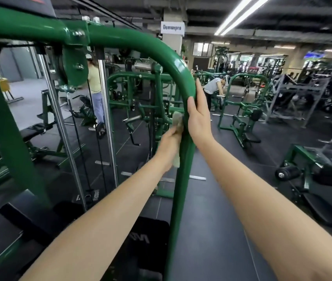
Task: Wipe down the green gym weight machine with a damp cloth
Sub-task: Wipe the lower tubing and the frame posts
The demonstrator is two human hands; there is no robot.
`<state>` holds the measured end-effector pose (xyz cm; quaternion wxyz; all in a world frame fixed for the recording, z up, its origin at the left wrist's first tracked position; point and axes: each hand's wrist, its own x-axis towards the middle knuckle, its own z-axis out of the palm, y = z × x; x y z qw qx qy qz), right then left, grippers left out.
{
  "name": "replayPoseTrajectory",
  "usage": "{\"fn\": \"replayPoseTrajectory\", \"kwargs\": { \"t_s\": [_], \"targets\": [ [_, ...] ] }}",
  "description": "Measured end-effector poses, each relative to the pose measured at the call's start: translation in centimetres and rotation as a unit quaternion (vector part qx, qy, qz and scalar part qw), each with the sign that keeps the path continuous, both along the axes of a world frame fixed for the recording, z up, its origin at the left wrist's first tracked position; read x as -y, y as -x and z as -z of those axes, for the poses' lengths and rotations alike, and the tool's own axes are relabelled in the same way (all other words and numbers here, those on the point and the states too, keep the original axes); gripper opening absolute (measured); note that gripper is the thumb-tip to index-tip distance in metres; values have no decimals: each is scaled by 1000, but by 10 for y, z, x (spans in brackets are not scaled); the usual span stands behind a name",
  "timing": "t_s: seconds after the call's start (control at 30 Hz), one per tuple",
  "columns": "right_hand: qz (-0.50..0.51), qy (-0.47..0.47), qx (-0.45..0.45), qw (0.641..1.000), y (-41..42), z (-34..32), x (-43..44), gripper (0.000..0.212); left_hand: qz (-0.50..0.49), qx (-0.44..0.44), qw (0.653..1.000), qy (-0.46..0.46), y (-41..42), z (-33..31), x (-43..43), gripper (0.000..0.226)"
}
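Note:
The green weight machine fills the left half of the view; its thick curved frame tube (182,179) arches from the top left and drops straight down the middle. My left hand (169,146) grips a pale damp cloth (178,122) and presses it against the left side of that upright tube. A little higher, my right hand (198,114) is wrapped round the tube from the right, thumb in front, the fingers hidden behind it. Part of the cloth hangs below my left hand.
Chrome guide rods (108,122) and a black cable run down inside the frame. A black pad (146,238) lies at the tube's foot. More green machines (242,118) stand on the dark floor beyond. Two people are in the background, one (95,92) behind the rods, another (214,88) bent over.

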<state>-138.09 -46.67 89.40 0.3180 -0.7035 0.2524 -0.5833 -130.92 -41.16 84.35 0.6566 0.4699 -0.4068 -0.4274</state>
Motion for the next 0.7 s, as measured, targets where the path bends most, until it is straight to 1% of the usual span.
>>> {"fn": "replayPoseTrajectory", "kwargs": {
  "t_s": [0.07, 0.1, 0.17, 0.2, 0.27, 0.3, 0.4, 0.47, 0.5, 0.57, 0.63, 0.7],
  "targets": [
    [-8, 1, 2, 1000, 2, 11, 4, 59, 5, -16, 999, 45, -2, -19, 8, 37],
    [-12, -8, 7, 1000, 3, 13, 6, 60, 7, -23, 998, 60, -2, -22, 11, 37],
    [-22, -28, 17, 999, 4, 14, 8, 59, 14, -25, 997, 73, 0, -12, 19, 32],
    [-21, -30, 18, 999, 5, 14, 8, 58, 11, -23, 998, 65, 1, 0, 23, 31],
    [-3, -24, 14, 1000, 4, 15, 5, 57, -4, -39, 999, 33, 0, 34, 26, 30],
    [7, -17, 12, 1000, 3, 17, 3, 57, -14, -41, 999, -1, -1, 56, 25, 29],
    [48, 8, 20, 999, -7, 25, 1, 54, -18, -17, 994, -103, -6, 118, 20, 32],
    [74, 19, 28, 997, -11, 30, 1, 54, 0, 14, 990, -143, -8, 144, 16, 33],
    [85, 22, 31, 996, -12, 35, 0, 54, 12, 17, 988, -154, -9, 147, 12, 31],
    [98, 25, 32, 994, -11, 46, -1, 54, 21, 16, 989, -149, -13, 133, 11, 20],
    [110, 28, 20, 993, -12, 59, -1, 56, 22, 16, 993, -118, -19, 113, 18, 30],
    [124, 44, 11, 991, -13, 72, 2, 57, 28, 25, 996, -76, -22, 96, 27, 34]
  ]
}}
